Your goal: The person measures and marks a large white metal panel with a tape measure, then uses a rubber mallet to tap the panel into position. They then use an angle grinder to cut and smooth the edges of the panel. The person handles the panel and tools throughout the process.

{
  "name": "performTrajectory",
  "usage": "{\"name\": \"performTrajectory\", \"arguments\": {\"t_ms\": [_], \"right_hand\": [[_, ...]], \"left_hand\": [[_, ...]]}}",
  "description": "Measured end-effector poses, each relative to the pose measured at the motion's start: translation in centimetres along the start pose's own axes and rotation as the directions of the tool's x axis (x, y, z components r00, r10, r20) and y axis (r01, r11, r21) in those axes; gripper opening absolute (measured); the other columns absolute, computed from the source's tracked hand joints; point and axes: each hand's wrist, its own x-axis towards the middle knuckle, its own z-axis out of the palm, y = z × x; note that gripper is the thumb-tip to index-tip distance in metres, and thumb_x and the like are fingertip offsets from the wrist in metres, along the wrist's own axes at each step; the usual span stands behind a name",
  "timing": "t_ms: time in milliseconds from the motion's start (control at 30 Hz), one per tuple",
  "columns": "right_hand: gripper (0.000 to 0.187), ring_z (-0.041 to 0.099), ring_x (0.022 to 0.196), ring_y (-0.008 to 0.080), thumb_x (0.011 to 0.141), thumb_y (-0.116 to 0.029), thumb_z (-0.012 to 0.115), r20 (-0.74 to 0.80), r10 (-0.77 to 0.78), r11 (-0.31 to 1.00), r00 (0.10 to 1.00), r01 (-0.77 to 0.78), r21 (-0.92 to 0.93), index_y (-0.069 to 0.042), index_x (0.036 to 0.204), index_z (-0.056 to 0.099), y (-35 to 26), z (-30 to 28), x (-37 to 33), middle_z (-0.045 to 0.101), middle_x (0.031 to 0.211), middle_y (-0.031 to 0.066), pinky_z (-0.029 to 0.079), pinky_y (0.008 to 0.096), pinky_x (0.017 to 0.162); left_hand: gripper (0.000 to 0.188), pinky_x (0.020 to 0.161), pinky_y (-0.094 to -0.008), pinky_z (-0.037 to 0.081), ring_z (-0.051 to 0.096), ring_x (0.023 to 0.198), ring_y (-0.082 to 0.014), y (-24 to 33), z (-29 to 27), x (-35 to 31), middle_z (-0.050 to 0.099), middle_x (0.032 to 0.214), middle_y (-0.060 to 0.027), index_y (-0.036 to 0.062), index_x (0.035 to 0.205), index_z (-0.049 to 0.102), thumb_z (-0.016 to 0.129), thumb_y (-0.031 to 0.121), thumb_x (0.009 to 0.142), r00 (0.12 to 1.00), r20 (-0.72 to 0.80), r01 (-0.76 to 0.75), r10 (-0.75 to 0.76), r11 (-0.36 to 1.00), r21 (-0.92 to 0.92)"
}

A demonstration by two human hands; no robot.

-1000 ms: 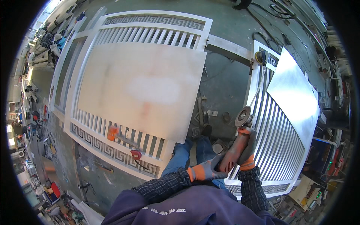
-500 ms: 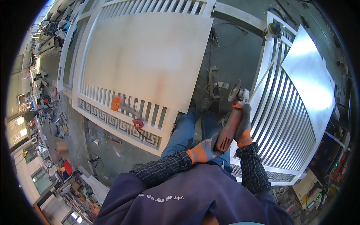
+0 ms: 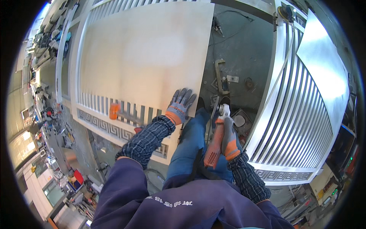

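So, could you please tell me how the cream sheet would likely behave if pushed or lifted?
The cream sheet would likely slide, as it looks simply laid on the slats. It appears fairly stiff, showing no clear sag. Being broad, it may be awkward to lift one-handed; the left hand covers only a corner.

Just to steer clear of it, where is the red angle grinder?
In the head view, the red angle grinder is right of centre, in the right hand, over the blue trousers and left of the right-hand slatted panel.
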Motion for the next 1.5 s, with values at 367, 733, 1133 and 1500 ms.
{"name": "performTrajectory", "arguments": {"t_ms": [367, 733, 1133, 1500], "right_hand": [[0.076, 0.065, 0.072, 0.0192, 0.092, -0.078, 0.055, -0.042, 0.017, 0.999, 0.999, -0.019, -0.041, -0.007, 0.118, 0.059, 4.2, -2.0, 3.2, 0.063, 0.090, 0.0073, 0.058, 0.0355, 0.063], [0.059, 0.064, 0.073, 0.0182, 0.095, -0.061, 0.067, -0.028, 0.113, 0.993, 0.993, -0.112, 0.038, -0.009, 0.122, 0.059, 5.7, 1.0, 4.3, 0.063, 0.091, 0.0073, 0.057, 0.0365, 0.062], [0.032, 0.059, 0.080, 0.0082, 0.104, -0.042, 0.063, 0.131, -0.277, 0.938, 0.952, 0.297, -0.179, -0.012, 0.113, 0.071, -5.6, 3.9, 13.0, 0.067, 0.098, -0.0015, 0.050, 0.0282, 0.070], [0.032, 0.061, 0.098, 0.0099, 0.104, -0.039, 0.064, 0.199, -0.364, 0.894, 0.910, 0.401, -0.198, -0.010, 0.117, 0.070, -2.2, 2.6, 12.5, 0.069, 0.107, -0.0007, 0.050, 0.0291, 0.087]], "left_hand": [[0.108, 0.130, -0.0518, 0.010, 0.015, 0.158, -0.0404, -1.2, -1.4, 4.0, 0.025, 0.168, -0.0217, 0.0026, 0.161, 0.030, 0.081, 0.048, 0.077, 0.990, 0.026, -0.136, 0.141, 0.983, -0.126], [0.076, 0.129, -0.0503, 0.008, 0.015, 0.159, -0.0348, -11.7, -1.1, 16.5, 0.018, 0.172, -0.0143, 0.0071, 0.165, 0.022, 0.039, 0.051, 0.105, 0.805, -0.431, 0.477, -0.408, 0.877, 0.060], [0.076, 0.129, -0.0520, 0.005, 0.011, 0.159, -0.0357, -11.5, -1.1, 16.5, 0.017, 0.172, -0.0153, 0.0048, 0.164, 0.022, 0.037, 0.050, 0.105, 0.834, -0.384, 0.433, -0.395, 0.901, 0.015], [0.075, 0.129, -0.0515, 0.005, 0.011, 0.159, -0.0359, -11.9, -1.1, 16.3, 0.017, 0.172, -0.0153, 0.0042, 0.164, 0.021, 0.036, 0.048, 0.106, 0.825, -0.399, 0.446, -0.401, 0.895, 0.021]]}}
